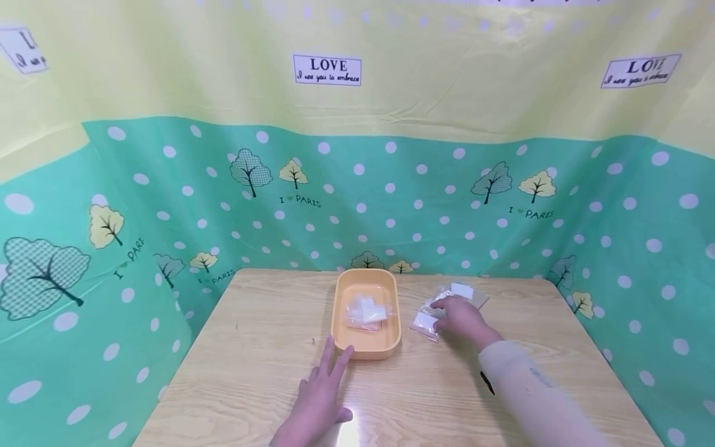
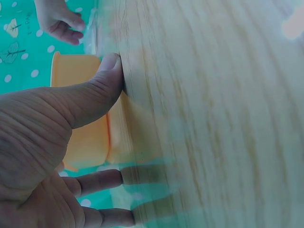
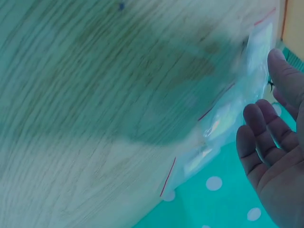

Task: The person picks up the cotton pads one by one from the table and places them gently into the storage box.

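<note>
In the head view my left hand [image 1: 321, 397] rests on the table beside the near left corner of an orange plastic bin [image 1: 371, 355], fingers spread. The left wrist view shows its thumb and straight fingertips on the wood, with the bin [image 2: 88, 142] just beyond. Inside the bin lie small clear plastic bags [image 1: 365, 313] with white pieces in them. My right hand [image 1: 460, 320] hovers over more clear zip bags [image 1: 427, 324] to the right of the bin. Its fingers, loosely bent in the right wrist view, are close to the red-striped bags [image 3: 221, 118] and hold nothing.
The light wooden table [image 1: 251, 347] ends at a green, dotted fabric curtain [image 1: 391, 205], which surrounds it at the back and sides. A white label [image 1: 462, 290] and a greyish flat piece [image 1: 480, 299] lie among the bags behind my right hand.
</note>
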